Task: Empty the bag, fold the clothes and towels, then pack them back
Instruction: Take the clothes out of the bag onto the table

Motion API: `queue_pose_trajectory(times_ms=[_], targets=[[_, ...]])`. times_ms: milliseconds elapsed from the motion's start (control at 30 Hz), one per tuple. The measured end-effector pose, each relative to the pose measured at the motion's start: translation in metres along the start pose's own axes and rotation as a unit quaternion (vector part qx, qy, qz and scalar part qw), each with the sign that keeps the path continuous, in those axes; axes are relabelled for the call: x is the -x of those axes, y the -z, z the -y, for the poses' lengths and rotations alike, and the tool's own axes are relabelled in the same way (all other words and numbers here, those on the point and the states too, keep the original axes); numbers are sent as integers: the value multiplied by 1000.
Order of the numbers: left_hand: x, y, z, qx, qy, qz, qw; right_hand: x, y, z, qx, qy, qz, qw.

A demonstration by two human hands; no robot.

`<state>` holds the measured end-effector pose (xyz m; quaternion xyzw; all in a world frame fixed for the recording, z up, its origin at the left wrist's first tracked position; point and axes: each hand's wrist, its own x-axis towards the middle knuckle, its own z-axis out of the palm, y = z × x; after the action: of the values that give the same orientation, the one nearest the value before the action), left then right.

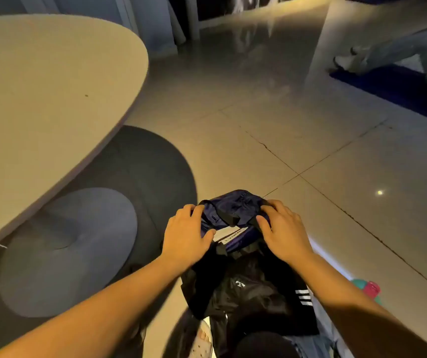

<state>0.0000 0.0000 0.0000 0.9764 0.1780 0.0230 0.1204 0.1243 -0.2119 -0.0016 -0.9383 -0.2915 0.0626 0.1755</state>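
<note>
Glossy tiled floor across most of the frame. Beige oval table at upper left, edge overhanging a dark round base. Grey round stool low at left, partly under the table edge. Far upper right: another person's leg in jeans, resting on a blue mat.

Centre bottom: black garment, crumpled in a heap between the two forearms, three white stripes on its right side. Just beyond it and touching its far edge, navy bundle (bag or garment, cannot tell), above the floor, with black strap-like trim across the top.

Left hand on the bundle's left end, fingers curled over the top edge, thumb pressed against the near side. Right hand on the right end, fingers bent over the top, thumb tucked into the fabric. Both gripping, bundle pinched between the two hands, its middle bare between the fingertips.

White label on the bundle's near face, just beside the left thumb. Teal and pink object beyond the right forearm, mostly hidden. White shoe at the bottom edge.
</note>
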Motion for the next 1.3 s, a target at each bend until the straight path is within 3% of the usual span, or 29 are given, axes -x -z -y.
queue_pose_trajectory(times_ms=[133,267,400,533,667,833,1033,1300], targets=[[-43,-75,16,22,97,63,993,-48,-65,-46,-52,-101,82,990],[-67,-148,40,38,212,89,972,-98,-129,-77,-147,-179,105,967],[-80,-196,71,131,369,118,913,-141,-191,-98,-257,-356,107,892],[-89,-228,96,223,419,103,874,-154,-239,-95,-336,-446,86,825],[-87,-245,106,205,404,102,886,-154,-265,-96,-307,-433,81,844],[-82,-220,76,157,357,29,920,-143,-249,-92,-285,-422,19,860],[-64,-153,32,257,269,-98,923,-108,-143,-72,-237,-320,-85,913],[-7,10,-46,288,135,-206,925,-36,49,-3,-172,-190,-246,935]])
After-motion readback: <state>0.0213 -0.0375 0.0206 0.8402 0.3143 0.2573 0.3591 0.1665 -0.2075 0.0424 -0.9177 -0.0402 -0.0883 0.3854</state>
